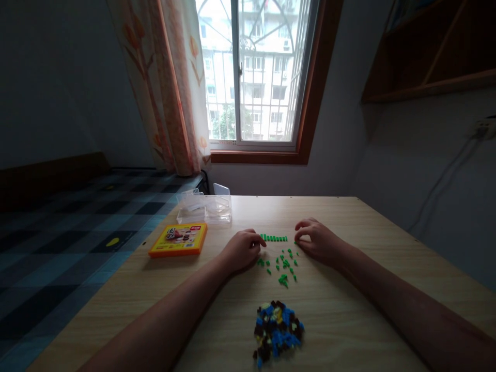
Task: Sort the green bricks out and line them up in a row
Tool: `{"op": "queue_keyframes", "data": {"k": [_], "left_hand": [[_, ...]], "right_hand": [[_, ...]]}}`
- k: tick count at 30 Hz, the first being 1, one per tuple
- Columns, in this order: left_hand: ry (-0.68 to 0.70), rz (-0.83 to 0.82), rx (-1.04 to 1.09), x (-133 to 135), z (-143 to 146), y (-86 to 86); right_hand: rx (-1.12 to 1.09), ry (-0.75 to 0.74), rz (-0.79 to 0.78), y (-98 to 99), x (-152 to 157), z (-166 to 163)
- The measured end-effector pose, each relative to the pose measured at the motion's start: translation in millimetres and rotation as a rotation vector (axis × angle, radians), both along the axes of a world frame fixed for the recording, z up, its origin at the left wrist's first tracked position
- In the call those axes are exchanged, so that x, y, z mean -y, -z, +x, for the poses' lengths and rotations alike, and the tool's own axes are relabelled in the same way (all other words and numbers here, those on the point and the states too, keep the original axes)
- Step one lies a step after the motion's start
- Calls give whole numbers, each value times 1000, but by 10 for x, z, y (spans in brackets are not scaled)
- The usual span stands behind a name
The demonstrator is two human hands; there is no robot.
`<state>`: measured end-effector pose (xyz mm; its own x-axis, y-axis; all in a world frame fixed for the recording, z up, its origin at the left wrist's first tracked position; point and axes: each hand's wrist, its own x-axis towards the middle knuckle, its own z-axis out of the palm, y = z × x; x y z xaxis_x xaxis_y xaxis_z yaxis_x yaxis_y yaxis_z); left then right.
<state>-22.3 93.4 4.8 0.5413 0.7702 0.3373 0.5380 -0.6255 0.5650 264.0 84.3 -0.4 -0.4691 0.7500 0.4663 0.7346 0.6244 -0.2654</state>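
"Fingers [303, 223]?"
"Right hand [320, 243]: nearly pinched at a green piece [295, 242], hold unclear. Left hand [244, 250]: curled beside the green row [274, 238], hold hidden."
"Done?"
"That row, between both hands, is aligned; scattered green pieces [285, 263] and the nearer mixed pile [279, 333] lie loose."

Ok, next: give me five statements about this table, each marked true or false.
1. The green row lies between the left hand and the right hand. True.
2. The multicoloured pile includes blue pieces. True.
3. The multicoloured pile lies farther from the viewer than the green row. False: it lies nearer.
4. Every green piece is in the row. False: loose green pieces lie scattered nearby.
5. The yellow box lies left of the left hand. True.
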Motion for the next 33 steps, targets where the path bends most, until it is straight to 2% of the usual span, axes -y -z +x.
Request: {"op": "queue_keyframes", "data": {"k": [15, 21, 26, 33], "left_hand": [[-3, -5, -30, 7, -1, -17], [-3, -6, -31, 16, -3, -36], [-2, -1, -31, 15, -5, -33], [1, -1, -37, 1, -5, -15]], "right_hand": [[47, -67, 85, 117, -98, 58], [16, 32, 170, 64, -29, 32], [21, 9, 102, 49, 16, 56], [22, 23, 85, 156, -36, 52]]}}
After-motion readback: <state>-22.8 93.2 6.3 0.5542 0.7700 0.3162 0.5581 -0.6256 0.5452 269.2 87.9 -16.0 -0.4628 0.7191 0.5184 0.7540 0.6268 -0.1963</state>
